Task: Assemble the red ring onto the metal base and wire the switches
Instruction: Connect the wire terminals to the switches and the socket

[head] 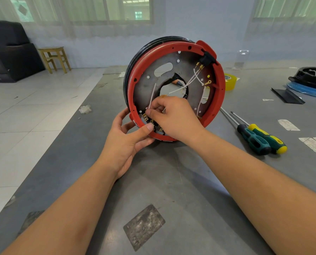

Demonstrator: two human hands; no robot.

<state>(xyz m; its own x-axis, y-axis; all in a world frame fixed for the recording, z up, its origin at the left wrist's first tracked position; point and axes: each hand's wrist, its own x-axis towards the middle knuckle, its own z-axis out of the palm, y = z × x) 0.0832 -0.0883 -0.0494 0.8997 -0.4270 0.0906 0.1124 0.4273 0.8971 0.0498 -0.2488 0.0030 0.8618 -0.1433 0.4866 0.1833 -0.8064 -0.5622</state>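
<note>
A: From the head view, where is the work sitting?

B: The red ring [221,83] is already sitting around the metal base [149,91], and the whole assembly is standing on edge on the grey desk [171,181], tilted slightly away.

A: And the hands?

B: The left hand [127,142] is cupping the ring's lower rim, its thumb pressing beside the brass switch terminals [145,117]. The right hand [173,118] is pinching a thin white wire [152,97] just above those terminals, its grip closed tight on it.

A: What is worrying you?

B: The assembly is balancing on its rim, so a hard push on the connector could be tipping or rolling it. The terminals are crowding together; the wire could be landing on the wrong tab, or bending it.

A: Anything nearby?

B: Two screwdrivers [260,138] are lying to the right, well apart.
</note>
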